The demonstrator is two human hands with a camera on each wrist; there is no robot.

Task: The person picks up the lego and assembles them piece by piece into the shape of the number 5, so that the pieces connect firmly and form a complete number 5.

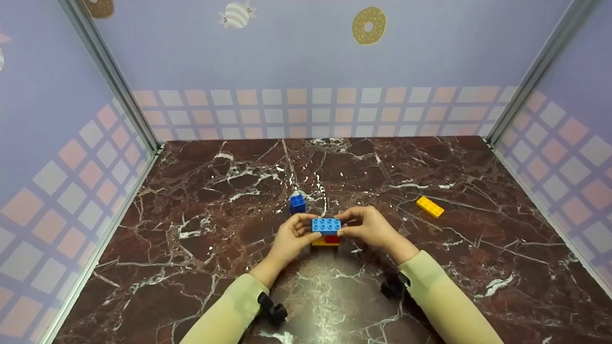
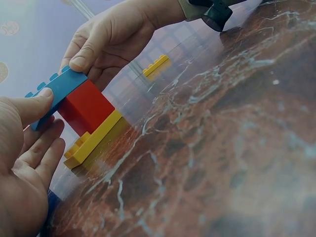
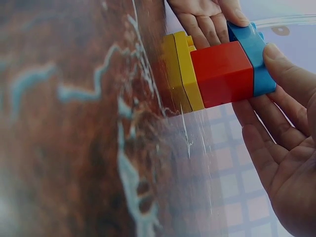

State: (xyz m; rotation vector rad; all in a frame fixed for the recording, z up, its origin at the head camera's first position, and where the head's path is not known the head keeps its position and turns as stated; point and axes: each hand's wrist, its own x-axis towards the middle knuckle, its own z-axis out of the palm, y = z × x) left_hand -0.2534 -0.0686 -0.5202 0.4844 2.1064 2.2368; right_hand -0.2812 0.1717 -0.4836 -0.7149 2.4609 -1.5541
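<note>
Both hands hold a light blue brick with two rows of studs, at the middle of the table. My left hand pinches its left end between thumb and fingers. The right end is pinched by my right hand. Beneath, a red brick stands on the right part of a flat yellow brick, which lies on the table with some studs bare. In the right wrist view the light blue brick rests against the red brick's top, overhanging it toward the left hand.
A dark blue brick stands just beyond the left hand. Another yellow brick lies farther off to the right on the dark marbled table. Patterned walls enclose the back and sides.
</note>
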